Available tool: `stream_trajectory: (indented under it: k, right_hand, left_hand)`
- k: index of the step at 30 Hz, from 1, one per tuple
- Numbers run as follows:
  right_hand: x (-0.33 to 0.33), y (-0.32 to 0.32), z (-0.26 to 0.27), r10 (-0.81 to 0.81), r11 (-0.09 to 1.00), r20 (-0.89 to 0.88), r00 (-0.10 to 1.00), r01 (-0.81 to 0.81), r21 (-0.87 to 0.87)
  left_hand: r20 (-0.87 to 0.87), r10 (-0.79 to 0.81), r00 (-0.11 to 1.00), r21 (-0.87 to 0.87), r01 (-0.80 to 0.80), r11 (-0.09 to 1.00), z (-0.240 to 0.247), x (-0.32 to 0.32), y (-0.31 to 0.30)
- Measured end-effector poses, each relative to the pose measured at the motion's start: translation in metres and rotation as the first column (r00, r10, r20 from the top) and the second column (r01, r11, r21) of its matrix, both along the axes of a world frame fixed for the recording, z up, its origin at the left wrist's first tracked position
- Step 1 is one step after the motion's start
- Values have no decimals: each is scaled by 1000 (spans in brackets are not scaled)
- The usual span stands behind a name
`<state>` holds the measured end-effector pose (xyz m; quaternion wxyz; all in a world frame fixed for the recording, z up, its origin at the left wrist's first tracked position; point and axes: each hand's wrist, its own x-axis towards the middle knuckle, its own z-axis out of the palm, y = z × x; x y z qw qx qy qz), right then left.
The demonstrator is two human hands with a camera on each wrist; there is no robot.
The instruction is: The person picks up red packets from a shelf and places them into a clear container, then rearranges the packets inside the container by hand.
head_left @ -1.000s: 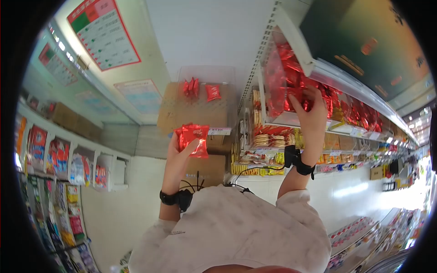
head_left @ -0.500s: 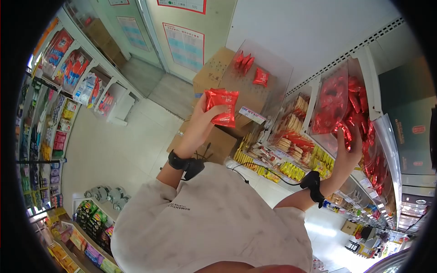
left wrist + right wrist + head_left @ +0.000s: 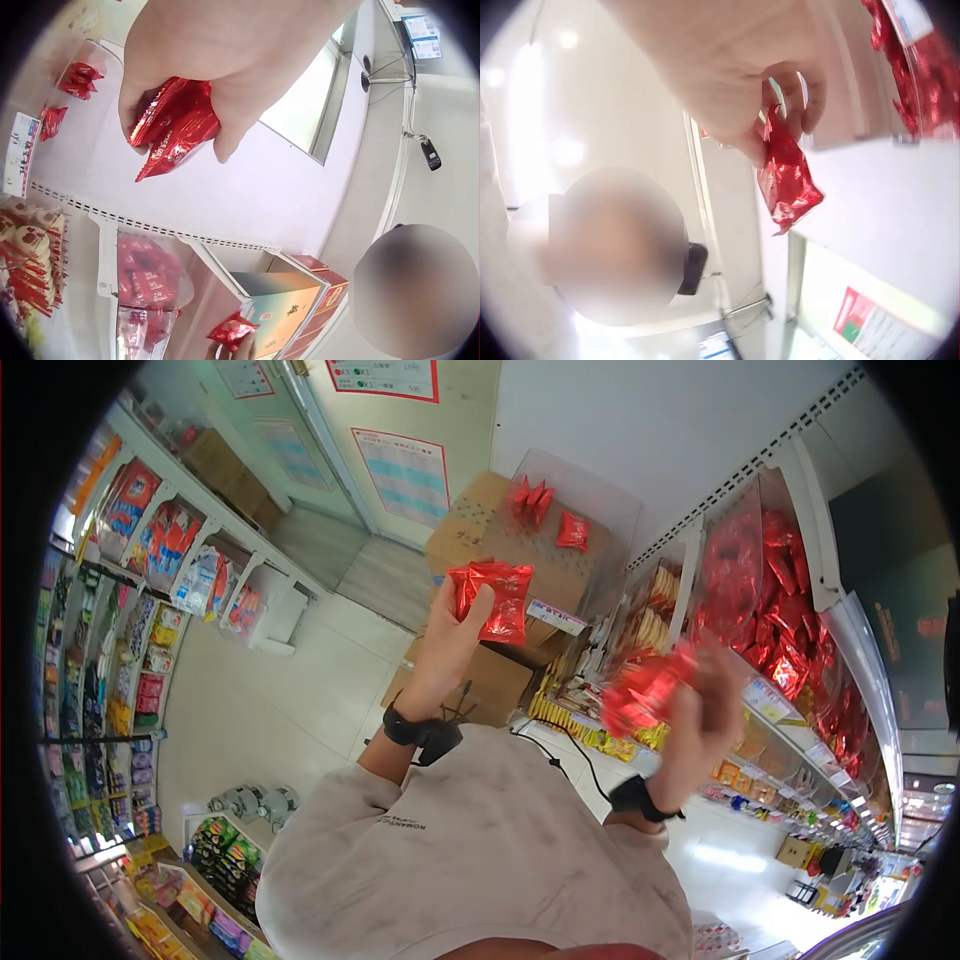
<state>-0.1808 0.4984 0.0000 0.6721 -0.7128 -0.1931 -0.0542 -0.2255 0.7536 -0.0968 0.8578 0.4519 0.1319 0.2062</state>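
Observation:
My left hand [image 3: 447,650] holds red foil snack packets [image 3: 507,605], thumb across the front one. The left wrist view shows at least two packets [image 3: 180,131] pinched together between thumb and fingers. My right hand [image 3: 708,705], blurred in the head view, grips another red foil packet [image 3: 640,695] in front of the shelves. In the right wrist view this packet [image 3: 789,184] hangs by one end from the thumb and fingers. A clear bin [image 3: 610,575] beyond my left hand has a few red packets in it. To the right, a shelf bin is heaped with similar red packets [image 3: 785,595].
Cardboard boxes [image 3: 490,685] are stacked below and behind the clear bin. Lower right shelves carry wrapped biscuits [image 3: 655,630] and yellow packets. A cable [image 3: 590,750] trails in front of my shirt. Another shelf unit [image 3: 190,550] lines the left side.
My right hand was among the red packets in the shelf bin; it has come out and moved left with a packet. My left hand keeps its packets. The head view has turned.

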Motion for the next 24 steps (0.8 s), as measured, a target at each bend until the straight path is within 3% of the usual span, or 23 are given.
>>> stream_trajectory:
  k: [2, 7, 11, 12, 15, 16, 19, 22, 24]
  right_hand:
    - [13, 38, -6, 166, 986, -160, 973, -166, 14]
    - [35, 85, -53, 279, 936, -296, 913, -191, 295]
    - [31, 99, -53, 423, 902, -286, 860, -369, 223]
    - [27, 104, -54, 388, 920, -277, 879, -351, 177]
    - [24, 114, -73, 155, 974, 30, 988, -147, -172]
    - [28, 116, -81, 188, 975, 129, 974, -170, -143]
    - [28, 118, -92, 283, 955, 67, 957, -275, -114]
    - [29, 117, -84, 247, 962, 312, 918, -193, -193]
    - [22, 113, -74, 308, 945, 131, 942, -288, -153]
  left_hand:
    - [2, 8, 1000, -20, -8, 1000, -4, 4, -5]
    - [2, 114, 994, 4, -114, 994, -12, 9, -15]
    - [20, 173, 985, 103, -174, 979, -13, 8, -15]
    - [43, 173, 984, 102, -176, 979, -13, 6, -16]
    - [67, 173, 983, 99, -179, 979, -7, 5, -16]
    - [43, 173, 984, 103, -177, 979, -2, 3, -15]
    - [32, 166, 986, 134, -169, 976, 5, -3, -8]
    - [2, 76, 997, 281, -74, 957, 5, -5, -1]
    - [-16, 48, 999, 214, -44, 976, 1, -3, -1]
